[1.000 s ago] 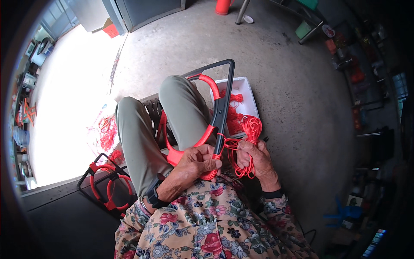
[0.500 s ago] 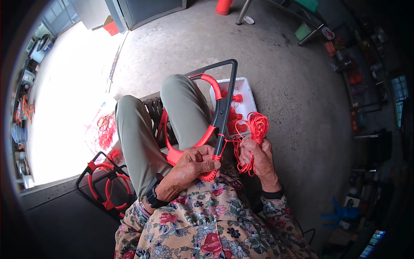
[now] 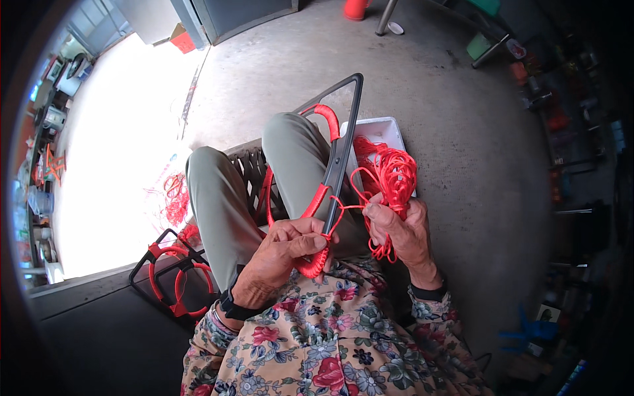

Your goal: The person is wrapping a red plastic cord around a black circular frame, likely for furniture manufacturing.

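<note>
Your red cord bundle (image 3: 399,173) has shifted to overlap more of the white box (image 3: 388,132), gripped in your curled right hand (image 3: 404,231), right of the black frame (image 3: 337,162) whose near, red-wrapped end your left hand (image 3: 287,254) pinches.

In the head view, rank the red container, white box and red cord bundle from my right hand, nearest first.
1. Red cord bundle, held in your right hand.
2. White box, just beyond that hand.
3. Red container, far ahead, at the picture's top edge.
</note>
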Available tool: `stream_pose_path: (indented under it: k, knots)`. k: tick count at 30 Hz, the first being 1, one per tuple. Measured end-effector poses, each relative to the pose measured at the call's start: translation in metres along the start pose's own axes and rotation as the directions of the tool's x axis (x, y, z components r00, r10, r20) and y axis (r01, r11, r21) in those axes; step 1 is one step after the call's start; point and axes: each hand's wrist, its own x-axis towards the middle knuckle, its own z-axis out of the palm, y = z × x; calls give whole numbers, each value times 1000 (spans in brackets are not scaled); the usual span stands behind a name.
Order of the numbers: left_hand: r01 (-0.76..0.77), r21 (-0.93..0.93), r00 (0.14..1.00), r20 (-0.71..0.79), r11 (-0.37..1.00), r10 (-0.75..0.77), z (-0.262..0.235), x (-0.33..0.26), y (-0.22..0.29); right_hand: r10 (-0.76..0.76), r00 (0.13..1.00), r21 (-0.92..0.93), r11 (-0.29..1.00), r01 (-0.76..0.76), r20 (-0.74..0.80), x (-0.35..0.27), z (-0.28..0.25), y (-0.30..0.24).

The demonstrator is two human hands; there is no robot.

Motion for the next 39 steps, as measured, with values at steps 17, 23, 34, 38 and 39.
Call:
stream_pose_path:
  k: [17,23,34,38,39]
  knots:
    - [-12,13,1000,-26,1000,12,-1,1,12,12,997,-29,1000,-10,80,20,12,-16]
    - [44,101,997,53,994,-49,1,18,-29,141,989,-124,982,-146,-47,5,-25,12]
    - [96,94,991,86,991,-104,1,26,-47,131,941,57,991,-119,-313,-35,-22,37]
    - [121,76,990,61,990,-126,3,25,-45,227,954,104,972,-210,-197,-32,-3,44]
    - [117,60,991,57,991,-120,3,25,-47,225,950,134,971,-200,-215,-30,2,45]
